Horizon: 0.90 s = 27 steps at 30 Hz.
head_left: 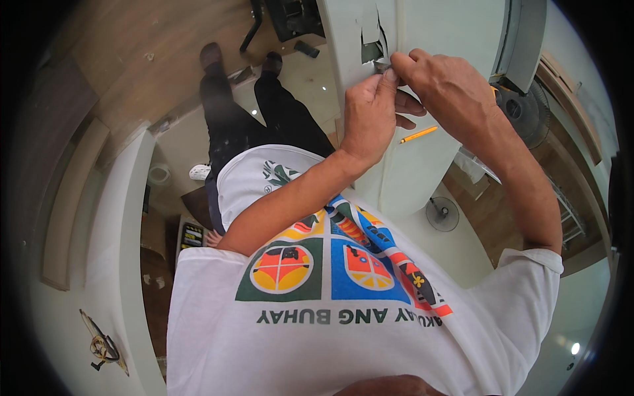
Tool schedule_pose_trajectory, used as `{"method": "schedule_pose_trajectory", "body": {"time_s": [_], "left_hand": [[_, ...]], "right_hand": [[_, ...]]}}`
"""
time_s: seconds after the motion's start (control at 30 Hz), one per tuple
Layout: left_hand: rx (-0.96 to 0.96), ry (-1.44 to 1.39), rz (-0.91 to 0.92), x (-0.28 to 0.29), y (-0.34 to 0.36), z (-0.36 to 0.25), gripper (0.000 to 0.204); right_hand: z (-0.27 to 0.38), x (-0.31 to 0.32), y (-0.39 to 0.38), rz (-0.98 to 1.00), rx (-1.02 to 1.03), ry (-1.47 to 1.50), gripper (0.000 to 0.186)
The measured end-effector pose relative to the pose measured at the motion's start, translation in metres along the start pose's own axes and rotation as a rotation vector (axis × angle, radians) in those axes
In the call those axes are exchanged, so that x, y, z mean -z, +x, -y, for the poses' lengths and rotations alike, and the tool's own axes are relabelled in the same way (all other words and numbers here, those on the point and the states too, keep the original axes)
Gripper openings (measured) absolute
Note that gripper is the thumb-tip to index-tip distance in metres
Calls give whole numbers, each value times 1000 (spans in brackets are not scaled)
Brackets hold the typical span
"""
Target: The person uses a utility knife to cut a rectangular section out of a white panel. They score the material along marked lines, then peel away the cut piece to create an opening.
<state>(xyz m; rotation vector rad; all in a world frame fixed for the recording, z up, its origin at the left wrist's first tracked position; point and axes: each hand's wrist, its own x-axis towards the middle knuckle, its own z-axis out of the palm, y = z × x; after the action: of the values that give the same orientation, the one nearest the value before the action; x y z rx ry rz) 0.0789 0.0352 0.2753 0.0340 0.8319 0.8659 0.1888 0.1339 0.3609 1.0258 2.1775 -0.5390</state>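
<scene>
Pale green wall panel [422, 39] is standing upright ahead, a torn hole [372, 49] showing in it. Left hand [370, 115] and right hand [449, 86] are both pinching closed on a small grey piece [383, 65] at the hole's lower edge. Yellow pencil [419, 134] is lying just below the hands.

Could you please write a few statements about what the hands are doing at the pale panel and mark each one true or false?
1. Both hands meet at a small grey part on the pale panel. True.
2. The left hand hangs at the person's side. False: it is raised to the panel, fingertips at the small part.
3. An orange pencil shows just below the right hand. True.
4. The panel's surface is whole beside the hands. False: a torn, ragged hole shows just left of them.
5. A standing fan is on the floor below. True.
</scene>
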Motion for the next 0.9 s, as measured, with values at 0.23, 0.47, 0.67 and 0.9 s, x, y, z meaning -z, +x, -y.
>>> {"method": "schedule_pose_trajectory", "body": {"time_s": [0.23, 0.47, 0.67, 0.9], "left_hand": [[6, -114, -3, 0, 2, 1, 43], [51, -177, -51, -5, 2, -3, 42], [54, -100, -67, -5, 7, -6, 41], [-113, 47, -39, -1, 9, 13, 40]], "right_hand": [[0, -2, 5, -35, 45, -46, 19], [7, -5, 10, 22, -16, -84, 21], [0, -4, 11, -33, 36, -53, 13], [-14, -13, 9, -102, 58, -8, 7]]}}
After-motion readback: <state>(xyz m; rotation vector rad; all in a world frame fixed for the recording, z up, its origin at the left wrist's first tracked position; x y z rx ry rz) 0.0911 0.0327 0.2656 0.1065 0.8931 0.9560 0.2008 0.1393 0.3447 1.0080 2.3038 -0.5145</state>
